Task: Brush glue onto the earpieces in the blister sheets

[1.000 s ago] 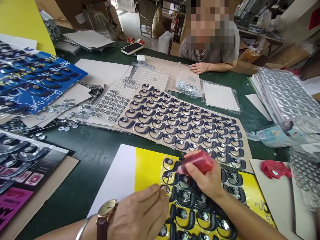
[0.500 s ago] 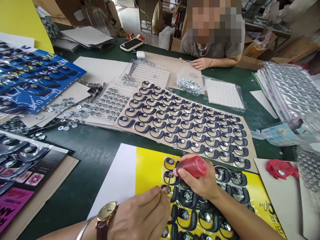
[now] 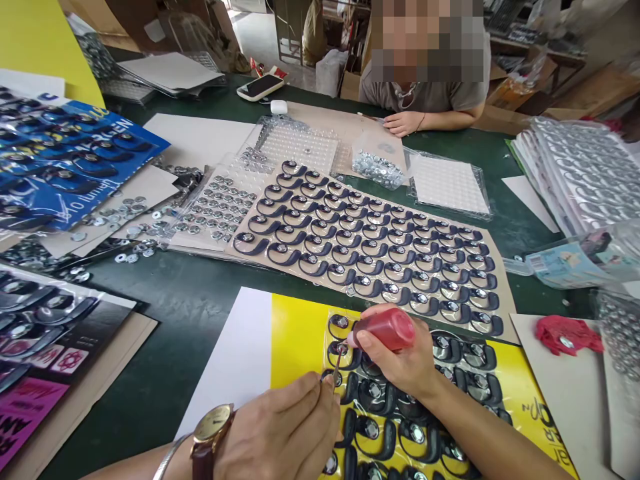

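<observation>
My right hand (image 3: 400, 360) is closed round a small red bottle (image 3: 385, 330), tipped on its side with its nozzle touching a dark earhook piece on the yellow card (image 3: 295, 333). My left hand (image 3: 285, 433), with a wristwatch (image 3: 210, 427), pinches a thin metal tool (image 3: 337, 365) whose tip rests at the same piece. The yellow card holds rows of black earhooks with silver discs under clear plastic.
A brown card (image 3: 365, 247) of several dark earhooks lies just beyond. Trays of silver discs (image 3: 220, 203), loose washers (image 3: 125, 227), blue cards (image 3: 65, 160) and black cards (image 3: 45, 320) lie left. Blister stacks (image 3: 575, 173) stand right. A person's hand (image 3: 403, 123) rests opposite; a phone (image 3: 260, 87) lies behind.
My right hand has moved the red bottle left so its nozzle meets the upper earhook piece. The left hand's tool has tilted up towards that same spot.
</observation>
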Demonstrator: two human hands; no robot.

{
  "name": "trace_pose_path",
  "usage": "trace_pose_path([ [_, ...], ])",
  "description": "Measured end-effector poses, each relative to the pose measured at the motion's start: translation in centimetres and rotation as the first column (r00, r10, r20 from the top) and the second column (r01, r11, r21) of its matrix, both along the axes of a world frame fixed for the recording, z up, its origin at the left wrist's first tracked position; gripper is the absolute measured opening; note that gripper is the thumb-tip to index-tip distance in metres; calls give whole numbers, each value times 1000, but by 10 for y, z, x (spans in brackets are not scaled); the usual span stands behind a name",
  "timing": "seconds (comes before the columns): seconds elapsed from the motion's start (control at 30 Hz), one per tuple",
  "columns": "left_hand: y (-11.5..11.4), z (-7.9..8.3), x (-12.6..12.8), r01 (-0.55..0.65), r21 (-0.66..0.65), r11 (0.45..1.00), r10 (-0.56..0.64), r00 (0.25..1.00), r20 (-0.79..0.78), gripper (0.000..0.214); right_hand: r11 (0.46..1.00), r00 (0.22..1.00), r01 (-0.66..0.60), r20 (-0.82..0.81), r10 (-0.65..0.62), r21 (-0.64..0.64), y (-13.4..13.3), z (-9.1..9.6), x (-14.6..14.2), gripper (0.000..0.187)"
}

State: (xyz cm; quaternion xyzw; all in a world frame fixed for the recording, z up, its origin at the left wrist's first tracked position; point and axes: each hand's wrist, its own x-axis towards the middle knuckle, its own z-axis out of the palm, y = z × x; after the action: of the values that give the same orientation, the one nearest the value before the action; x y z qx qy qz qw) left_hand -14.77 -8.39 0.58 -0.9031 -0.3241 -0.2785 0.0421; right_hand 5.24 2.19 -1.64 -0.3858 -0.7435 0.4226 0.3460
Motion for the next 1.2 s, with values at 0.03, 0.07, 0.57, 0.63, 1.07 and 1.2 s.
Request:
trace_pose_path([
  [0.03,1,1,0,8,-2,1000,-8,1000,-7,33,1000,1000,15,-19,-15,-12,-1,0,1,15],
  [0.07,1,1,-1,15,-2,1000,-15,1000,-14,34,999,999,34,-33,-35,-19,-1,0,1,15],
  [0.57,7,5,-2,45,-11,999,-45,999,-12,37,995,999,53,17,-52,-80,1,-3,0,16],
  [0.63,7,7,-2,40,-23,999,-40,999,-6,37,996,997,64,42,-61,-57,2,-2,1,14],
  [1.07,-2,-9,-4,-26,-87,996,32,996,79,42,998,998,55,-1,-55,-16,3,5,2,5],
  [1.2,-1,-9,-7,-26,-118,993,34,997,71,39,999,999,43,6,-43,-1,2,7,3,6],
])
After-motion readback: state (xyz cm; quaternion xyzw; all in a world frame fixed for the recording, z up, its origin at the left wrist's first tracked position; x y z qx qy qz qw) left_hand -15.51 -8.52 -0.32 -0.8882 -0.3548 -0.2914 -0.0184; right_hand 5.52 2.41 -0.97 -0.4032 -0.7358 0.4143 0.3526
